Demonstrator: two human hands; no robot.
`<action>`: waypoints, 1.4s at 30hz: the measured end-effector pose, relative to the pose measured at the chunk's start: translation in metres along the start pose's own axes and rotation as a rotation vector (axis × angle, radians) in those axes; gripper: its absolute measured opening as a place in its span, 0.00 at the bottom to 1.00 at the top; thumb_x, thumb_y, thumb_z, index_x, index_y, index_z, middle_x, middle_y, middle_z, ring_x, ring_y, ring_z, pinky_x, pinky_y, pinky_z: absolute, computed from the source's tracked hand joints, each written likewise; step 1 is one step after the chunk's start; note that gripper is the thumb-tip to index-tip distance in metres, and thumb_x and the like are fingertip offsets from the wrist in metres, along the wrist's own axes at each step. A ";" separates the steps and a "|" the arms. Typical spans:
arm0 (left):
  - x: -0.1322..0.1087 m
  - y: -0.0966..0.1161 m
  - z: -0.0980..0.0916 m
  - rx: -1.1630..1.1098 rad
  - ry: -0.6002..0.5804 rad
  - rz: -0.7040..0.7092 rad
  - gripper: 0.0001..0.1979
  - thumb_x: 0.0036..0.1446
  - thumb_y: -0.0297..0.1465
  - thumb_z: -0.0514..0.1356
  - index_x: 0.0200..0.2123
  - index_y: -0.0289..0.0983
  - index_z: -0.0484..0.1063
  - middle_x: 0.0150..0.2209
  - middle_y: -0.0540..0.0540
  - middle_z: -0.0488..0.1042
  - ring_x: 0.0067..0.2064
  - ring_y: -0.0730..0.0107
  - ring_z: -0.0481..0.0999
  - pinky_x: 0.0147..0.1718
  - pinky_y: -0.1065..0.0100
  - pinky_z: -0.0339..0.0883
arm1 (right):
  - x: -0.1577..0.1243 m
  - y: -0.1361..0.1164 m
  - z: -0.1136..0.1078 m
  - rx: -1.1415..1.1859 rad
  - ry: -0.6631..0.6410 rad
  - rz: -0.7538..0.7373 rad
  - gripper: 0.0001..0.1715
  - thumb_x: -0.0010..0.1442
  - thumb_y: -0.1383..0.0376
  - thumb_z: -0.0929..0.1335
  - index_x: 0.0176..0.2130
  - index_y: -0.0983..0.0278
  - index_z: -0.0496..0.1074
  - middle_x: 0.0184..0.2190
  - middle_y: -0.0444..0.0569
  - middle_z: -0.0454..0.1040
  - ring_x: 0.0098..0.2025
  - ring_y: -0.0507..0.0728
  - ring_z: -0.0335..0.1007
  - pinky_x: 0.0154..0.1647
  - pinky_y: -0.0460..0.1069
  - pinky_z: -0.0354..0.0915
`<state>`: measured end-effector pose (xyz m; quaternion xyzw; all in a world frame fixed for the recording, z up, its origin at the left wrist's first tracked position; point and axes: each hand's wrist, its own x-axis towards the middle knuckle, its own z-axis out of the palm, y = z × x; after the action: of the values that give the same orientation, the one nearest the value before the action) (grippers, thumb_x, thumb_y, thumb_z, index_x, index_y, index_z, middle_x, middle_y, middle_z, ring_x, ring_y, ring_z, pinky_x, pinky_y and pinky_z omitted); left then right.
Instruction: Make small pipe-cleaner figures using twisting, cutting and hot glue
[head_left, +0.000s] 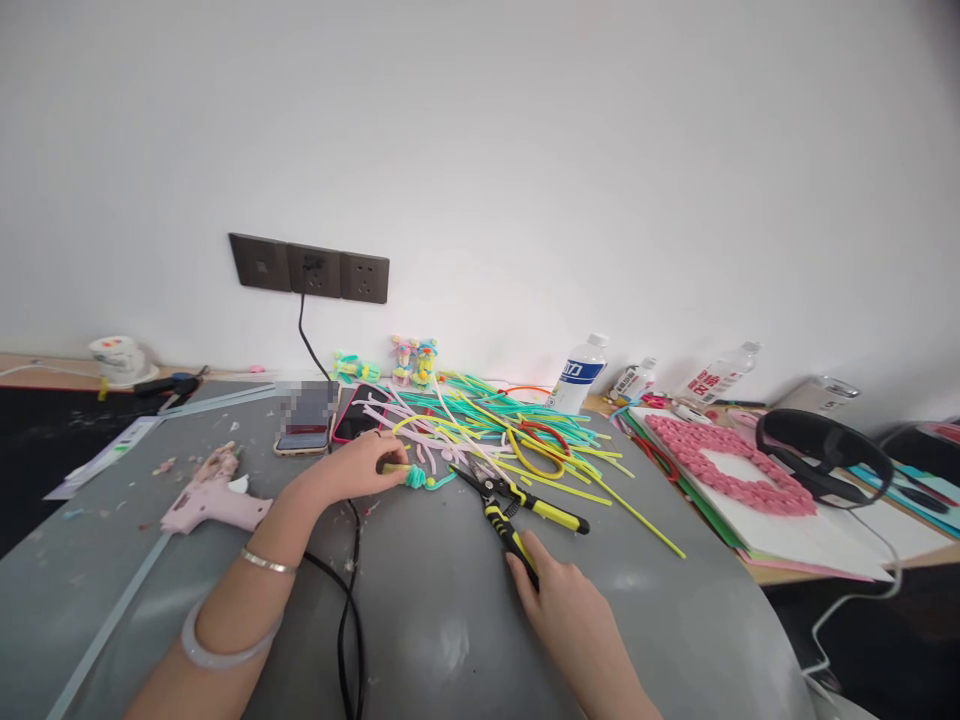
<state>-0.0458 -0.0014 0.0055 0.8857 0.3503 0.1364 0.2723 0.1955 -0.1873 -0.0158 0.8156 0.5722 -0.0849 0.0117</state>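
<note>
My left hand (369,466) is closed, fingertips pinching a short brownish stick with a teal pipe cleaner (415,477) coiled around its end. A loose teal tail runs from the coil to the right. My right hand (564,598) is wrapped round one handle of the yellow-and-black wire pliers (501,517). Their handles are spread, the other handle lying free of my fingers, and the jaws point up-left towards the teal tail. Whether the jaws touch it I cannot tell. Just beyond lies a pile of pipe cleaners (592,462) in teal, yellow and pink.
A pink glue gun (217,505) lies left, with a black cable (352,580) crossing the tabletop. Two phones, one a grey phone (304,440), lie behind my left hand. Small pipe-cleaner figures (414,362) and a water bottle (580,375) stand near the wall. Right are papers and a pink braided piece (720,465).
</note>
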 end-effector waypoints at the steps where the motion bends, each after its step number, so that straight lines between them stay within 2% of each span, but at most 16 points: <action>1: 0.000 0.001 -0.001 -0.002 -0.002 -0.003 0.12 0.59 0.41 0.57 0.34 0.38 0.74 0.36 0.45 0.75 0.41 0.59 0.71 0.38 0.64 0.62 | 0.000 0.000 0.000 -0.017 -0.007 0.006 0.14 0.70 0.59 0.60 0.49 0.58 0.71 0.27 0.52 0.79 0.31 0.65 0.80 0.21 0.46 0.49; 5: 0.000 0.004 -0.002 -0.004 -0.013 -0.015 0.13 0.59 0.41 0.57 0.34 0.38 0.74 0.36 0.45 0.75 0.41 0.59 0.72 0.37 0.65 0.63 | -0.001 0.000 -0.002 -0.050 -0.023 -0.011 0.15 0.71 0.58 0.59 0.50 0.58 0.70 0.29 0.53 0.80 0.33 0.65 0.81 0.22 0.46 0.51; 9: 0.000 0.003 -0.002 -0.011 -0.016 0.002 0.12 0.60 0.40 0.57 0.36 0.38 0.74 0.38 0.44 0.75 0.41 0.60 0.72 0.37 0.66 0.63 | 0.000 0.003 0.003 -0.064 0.020 -0.069 0.15 0.71 0.60 0.59 0.48 0.61 0.70 0.27 0.53 0.80 0.33 0.65 0.81 0.25 0.47 0.56; 14: 0.000 0.002 -0.002 -0.058 -0.030 0.002 0.11 0.59 0.39 0.57 0.37 0.38 0.74 0.36 0.45 0.76 0.37 0.63 0.72 0.36 0.65 0.64 | -0.004 0.012 0.022 0.033 0.179 -0.116 0.14 0.70 0.56 0.59 0.42 0.61 0.68 0.22 0.48 0.78 0.28 0.64 0.79 0.25 0.48 0.59; 19: 0.000 0.003 -0.002 -0.085 -0.017 0.004 0.11 0.59 0.39 0.57 0.36 0.38 0.73 0.35 0.46 0.76 0.36 0.63 0.73 0.37 0.66 0.64 | -0.006 0.019 0.033 0.304 0.357 -0.154 0.23 0.68 0.45 0.56 0.36 0.58 0.64 0.22 0.45 0.75 0.21 0.60 0.75 0.22 0.47 0.60; 22: 0.000 0.004 -0.003 -0.080 -0.032 0.005 0.11 0.60 0.39 0.57 0.36 0.38 0.73 0.35 0.47 0.76 0.36 0.64 0.73 0.36 0.67 0.63 | -0.003 0.020 0.032 0.345 0.422 -0.130 0.27 0.66 0.41 0.56 0.31 0.58 0.63 0.18 0.43 0.71 0.17 0.58 0.69 0.19 0.46 0.57; 26: 0.001 0.005 -0.003 -0.067 -0.010 0.014 0.10 0.60 0.37 0.57 0.37 0.38 0.73 0.37 0.46 0.75 0.38 0.64 0.73 0.37 0.67 0.62 | 0.001 0.022 0.034 0.406 0.494 -0.154 0.28 0.64 0.40 0.58 0.33 0.58 0.68 0.15 0.42 0.68 0.16 0.57 0.66 0.19 0.46 0.57; 32: 0.002 0.005 -0.004 -0.081 0.038 0.020 0.09 0.61 0.36 0.57 0.37 0.38 0.74 0.36 0.47 0.75 0.37 0.64 0.72 0.36 0.67 0.62 | 0.005 0.030 0.047 0.549 0.617 -0.202 0.25 0.66 0.46 0.60 0.37 0.62 0.71 0.18 0.41 0.64 0.21 0.56 0.64 0.25 0.47 0.63; 37: 0.002 0.004 -0.005 -0.124 -0.006 0.004 0.11 0.61 0.38 0.58 0.35 0.38 0.74 0.35 0.48 0.75 0.36 0.64 0.72 0.35 0.68 0.61 | 0.008 0.031 0.049 0.589 0.612 -0.206 0.24 0.66 0.47 0.60 0.36 0.62 0.72 0.21 0.43 0.66 0.25 0.56 0.65 0.29 0.48 0.63; 42: 0.004 0.000 -0.003 -0.107 -0.045 -0.054 0.14 0.49 0.39 0.67 0.37 0.39 0.75 0.40 0.47 0.75 0.42 0.59 0.72 0.39 0.67 0.62 | 0.006 0.032 0.047 0.632 0.579 -0.191 0.26 0.67 0.46 0.59 0.36 0.62 0.72 0.26 0.48 0.73 0.28 0.58 0.68 0.31 0.50 0.64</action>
<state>-0.0445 0.0027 0.0080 0.8631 0.3600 0.1276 0.3305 0.2213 -0.1983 -0.0654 0.7127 0.5707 -0.0242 -0.4071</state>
